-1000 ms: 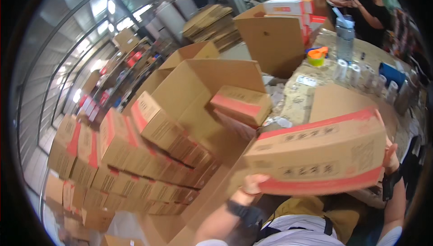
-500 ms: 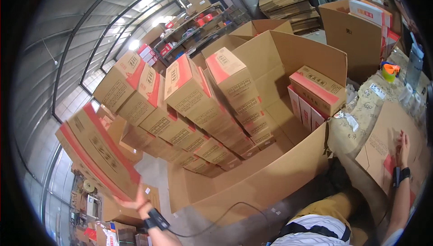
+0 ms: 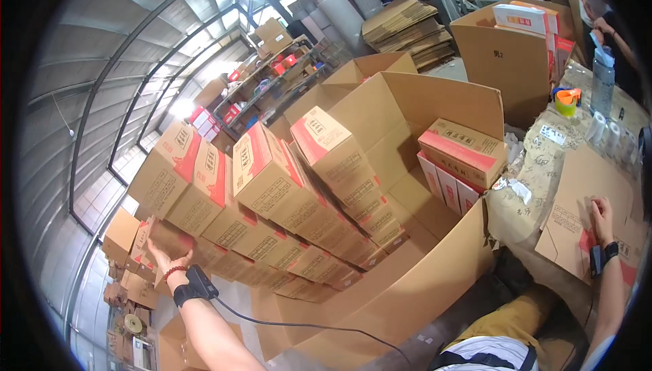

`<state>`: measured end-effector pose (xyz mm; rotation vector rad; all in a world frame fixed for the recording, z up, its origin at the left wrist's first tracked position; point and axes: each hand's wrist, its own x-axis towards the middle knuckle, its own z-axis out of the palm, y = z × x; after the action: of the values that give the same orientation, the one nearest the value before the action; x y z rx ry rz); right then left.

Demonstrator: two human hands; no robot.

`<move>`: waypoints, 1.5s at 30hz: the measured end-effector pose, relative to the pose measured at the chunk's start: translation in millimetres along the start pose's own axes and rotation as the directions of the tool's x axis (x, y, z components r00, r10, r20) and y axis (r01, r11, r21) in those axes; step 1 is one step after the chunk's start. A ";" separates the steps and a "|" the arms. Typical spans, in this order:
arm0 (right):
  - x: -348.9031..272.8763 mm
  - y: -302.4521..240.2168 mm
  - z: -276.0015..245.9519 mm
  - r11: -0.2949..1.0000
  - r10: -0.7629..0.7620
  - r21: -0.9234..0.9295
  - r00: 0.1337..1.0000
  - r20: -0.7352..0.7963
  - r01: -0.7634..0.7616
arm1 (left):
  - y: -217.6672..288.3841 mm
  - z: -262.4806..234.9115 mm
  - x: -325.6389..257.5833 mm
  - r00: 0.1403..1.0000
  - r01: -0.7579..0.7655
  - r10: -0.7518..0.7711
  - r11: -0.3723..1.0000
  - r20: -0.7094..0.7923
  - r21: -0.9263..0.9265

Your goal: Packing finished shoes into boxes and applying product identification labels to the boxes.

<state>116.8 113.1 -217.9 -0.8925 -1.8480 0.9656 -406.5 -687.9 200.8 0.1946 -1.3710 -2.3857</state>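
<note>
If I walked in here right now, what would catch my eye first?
Probably the leaning stack of red-and-brown cartons filling the big open cardboard box in the middle. The left hand presses a carton at the stack's lower left, while the right hand rests on a flat cardboard sheet at the right.

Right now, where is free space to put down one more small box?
Inside the large open carton, bare floor lies between the stacked boxes and the small pile of red-and-tan boxes. The flat cardboard sheet under the right hand is mostly bare. Around the left hand, stacks crowd tightly.
</note>
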 end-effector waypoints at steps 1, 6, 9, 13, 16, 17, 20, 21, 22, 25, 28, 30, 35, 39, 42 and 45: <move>-3.0 -1.8 -3.8 1.000 0.005 0.000 1.000 0.004 -0.005 | -8.3 4.2 3.4 0.998 0.009 -0.010 1.000 0.068 0.013; -5.6 -18.8 -0.4 1.000 0.011 -0.020 1.000 0.012 -0.011 | -67.5 -25.6 47.1 0.840 -0.357 0.540 0.473 0.055 0.805; -4.0 -14.7 -0.7 0.989 -0.020 -0.142 0.997 0.072 0.030 | -73.6 -22.8 55.0 0.822 -0.302 0.569 0.397 0.026 0.867; -4.0 -21.4 2.2 0.992 -0.047 -0.111 0.995 0.093 0.057 | -58.5 -54.8 74.6 0.775 -0.304 0.629 0.288 0.060 0.908; -22.1 -55.3 -18.1 0.997 -0.039 -0.072 0.999 -0.011 0.038 | -138.1 -52.3 53.4 0.687 -0.470 0.710 0.269 0.157 0.840; -35.3 -57.5 -32.1 0.999 -0.031 -0.035 0.995 -0.094 0.028 | -172.7 -46.8 34.5 0.666 -0.559 0.726 0.330 0.174 0.761; -77.4 -91.4 -72.4 0.965 -0.113 -0.255 0.977 -0.179 0.065 | -264.8 30.2 -141.6 0.608 -0.783 0.607 0.354 0.511 0.511; -88.3 -80.0 -84.7 0.966 -0.116 -0.250 0.974 -0.193 0.066 | -284.1 39.7 -191.6 0.573 -0.819 0.500 0.381 0.649 0.430; -94.1 -92.9 -92.0 0.918 -0.186 -0.380 0.970 -0.159 0.114 | -305.5 44.9 -230.1 0.499 -0.848 0.395 0.404 0.771 0.342; -123.4 -105.1 -119.4 0.927 0.142 -0.284 0.928 -0.344 -0.247 | -387.4 92.2 -319.8 0.043 -0.788 0.166 0.612 0.985 -0.068; -171.8 -80.7 -153.7 0.881 0.100 -0.355 0.855 -0.508 -0.314 | -430.0 172.0 -414.7 -0.346 -0.608 -0.242 0.794 0.906 -0.020; -207.6 -70.8 -161.2 0.696 0.017 -0.610 0.858 -0.514 -0.379 | -462.1 196.6 -482.6 -0.289 -0.568 -0.234 0.822 0.928 0.031; -245.0 -92.2 -129.1 0.776 0.186 -0.492 0.889 -0.418 -0.394 | -521.3 207.6 -549.1 -0.386 -0.613 -0.495 0.768 0.778 0.185; -242.5 -104.0 -126.5 0.755 0.233 -0.462 0.848 -0.476 -0.466 | -504.4 210.5 -542.5 -0.481 -0.190 -0.398 0.917 0.781 0.350; -235.2 -119.6 -129.7 0.719 0.088 -0.547 0.836 -0.541 -0.430 | -473.3 210.6 -544.2 -0.168 -0.174 -0.239 0.962 0.956 0.210; -211.6 -156.1 -123.8 0.797 -0.135 -0.557 0.830 -0.541 -0.234 | -430.1 229.0 -541.5 -0.179 -0.292 -0.648 0.754 0.740 0.589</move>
<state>279.1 -104.1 -113.2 -1.4401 -1.6071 0.0536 -88.9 -98.4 -86.1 -2.0338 -2.9509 -1.7803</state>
